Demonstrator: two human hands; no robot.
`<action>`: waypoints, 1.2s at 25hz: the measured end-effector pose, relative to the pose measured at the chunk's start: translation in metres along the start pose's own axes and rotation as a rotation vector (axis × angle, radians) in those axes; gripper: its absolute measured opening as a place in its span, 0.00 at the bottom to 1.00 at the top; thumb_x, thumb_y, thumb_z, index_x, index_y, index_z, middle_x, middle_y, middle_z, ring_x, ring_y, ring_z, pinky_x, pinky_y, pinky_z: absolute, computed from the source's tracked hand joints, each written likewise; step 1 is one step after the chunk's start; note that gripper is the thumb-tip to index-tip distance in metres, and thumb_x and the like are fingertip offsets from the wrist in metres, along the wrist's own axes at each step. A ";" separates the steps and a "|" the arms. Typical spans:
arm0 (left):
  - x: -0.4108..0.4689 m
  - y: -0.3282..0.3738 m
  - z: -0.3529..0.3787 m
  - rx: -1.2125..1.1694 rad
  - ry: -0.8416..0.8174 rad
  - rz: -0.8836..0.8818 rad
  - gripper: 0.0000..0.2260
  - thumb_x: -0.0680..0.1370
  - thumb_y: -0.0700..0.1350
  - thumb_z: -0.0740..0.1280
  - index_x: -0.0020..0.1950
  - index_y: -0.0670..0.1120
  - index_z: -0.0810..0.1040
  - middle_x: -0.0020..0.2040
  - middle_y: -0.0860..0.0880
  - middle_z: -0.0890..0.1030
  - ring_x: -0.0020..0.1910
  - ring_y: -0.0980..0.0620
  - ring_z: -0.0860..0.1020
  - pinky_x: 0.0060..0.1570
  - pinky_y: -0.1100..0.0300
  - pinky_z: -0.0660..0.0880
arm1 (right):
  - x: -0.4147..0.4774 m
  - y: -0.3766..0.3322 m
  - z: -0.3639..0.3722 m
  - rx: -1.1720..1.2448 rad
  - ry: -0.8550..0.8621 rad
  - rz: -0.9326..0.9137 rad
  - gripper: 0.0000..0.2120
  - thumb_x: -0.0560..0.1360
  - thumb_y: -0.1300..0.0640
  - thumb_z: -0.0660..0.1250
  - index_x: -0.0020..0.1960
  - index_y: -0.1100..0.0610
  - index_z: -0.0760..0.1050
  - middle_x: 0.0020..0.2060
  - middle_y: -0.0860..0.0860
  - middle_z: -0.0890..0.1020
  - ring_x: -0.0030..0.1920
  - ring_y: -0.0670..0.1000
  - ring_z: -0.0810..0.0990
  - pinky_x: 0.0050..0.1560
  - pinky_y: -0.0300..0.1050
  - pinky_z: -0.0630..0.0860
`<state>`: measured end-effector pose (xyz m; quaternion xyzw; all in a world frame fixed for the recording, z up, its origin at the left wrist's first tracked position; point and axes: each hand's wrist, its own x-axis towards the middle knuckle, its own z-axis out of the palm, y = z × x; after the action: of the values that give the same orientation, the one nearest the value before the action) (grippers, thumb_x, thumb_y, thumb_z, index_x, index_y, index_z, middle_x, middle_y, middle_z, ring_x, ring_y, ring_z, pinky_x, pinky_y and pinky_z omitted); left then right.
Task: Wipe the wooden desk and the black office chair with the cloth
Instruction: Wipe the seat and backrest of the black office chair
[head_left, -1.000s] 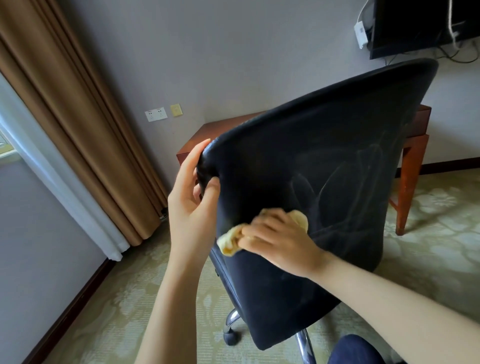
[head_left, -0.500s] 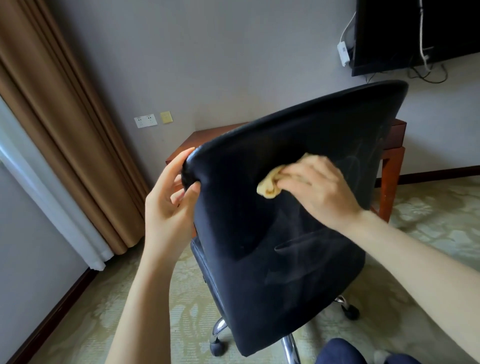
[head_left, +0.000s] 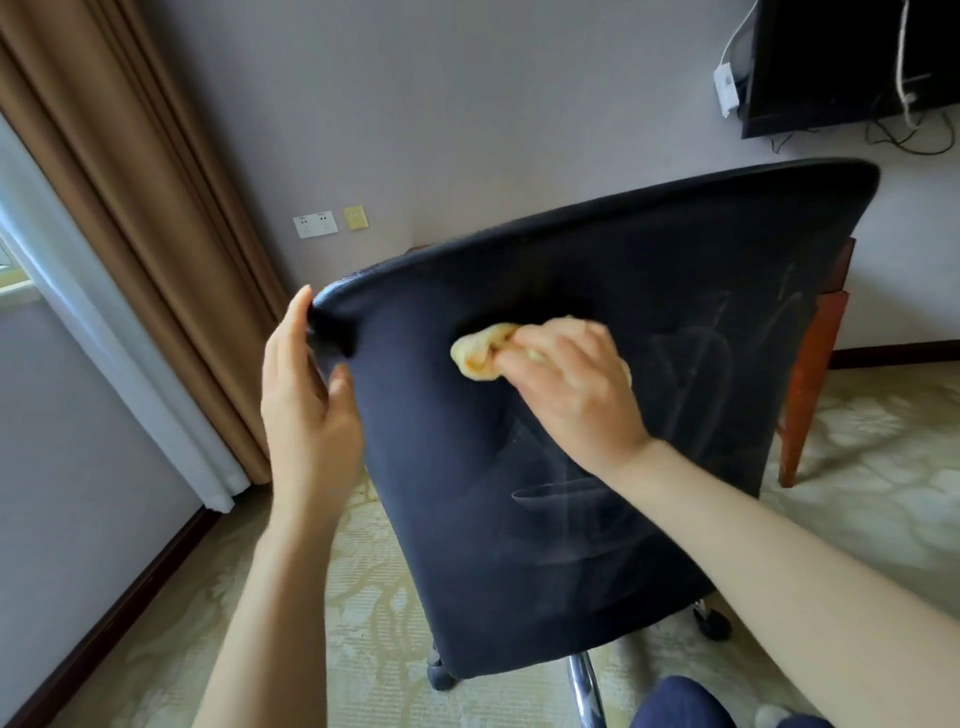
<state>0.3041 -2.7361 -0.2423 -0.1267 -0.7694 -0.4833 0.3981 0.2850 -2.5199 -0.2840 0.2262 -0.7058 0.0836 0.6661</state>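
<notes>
1. Your left hand grips the chair at the backrest's ten o'clock corner, with the thumb on the near face and the fingers behind the rim.
2. Your right hand holds the yellow cloth bunched and pressed against the backrest, toward eleven o'clock of its centre.
3. The cloth looks soft and light, so hold it wadded to stop it slipping free.
4. On its castors the chair will likely roll or swivel under pressure, so brace it at that stiff rim.
5. The wooden desk stands behind the chair, with one leg showing at three o'clock.
</notes>
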 end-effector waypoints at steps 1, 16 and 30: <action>-0.009 0.000 0.002 0.106 0.026 0.048 0.29 0.75 0.31 0.59 0.75 0.47 0.62 0.74 0.46 0.64 0.72 0.53 0.62 0.72 0.50 0.60 | -0.015 -0.003 0.006 0.003 -0.040 -0.038 0.10 0.76 0.65 0.66 0.47 0.54 0.84 0.44 0.51 0.83 0.47 0.52 0.75 0.50 0.48 0.74; -0.063 -0.022 0.045 0.399 -0.458 0.072 0.43 0.77 0.34 0.59 0.68 0.61 0.27 0.71 0.63 0.29 0.72 0.61 0.30 0.73 0.52 0.40 | -0.052 0.036 -0.022 0.000 -0.300 -0.169 0.09 0.74 0.67 0.66 0.48 0.58 0.84 0.44 0.52 0.84 0.43 0.54 0.80 0.49 0.51 0.77; -0.057 -0.026 0.043 0.500 -0.442 0.008 0.41 0.76 0.33 0.58 0.72 0.56 0.30 0.74 0.60 0.33 0.72 0.61 0.32 0.73 0.49 0.41 | -0.029 -0.001 0.027 0.077 -0.126 -0.230 0.11 0.75 0.67 0.64 0.47 0.57 0.84 0.42 0.52 0.84 0.43 0.54 0.79 0.50 0.49 0.76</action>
<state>0.3054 -2.7022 -0.3104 -0.1299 -0.9314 -0.2386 0.2422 0.2617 -2.5258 -0.3148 0.3361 -0.7117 0.0194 0.6165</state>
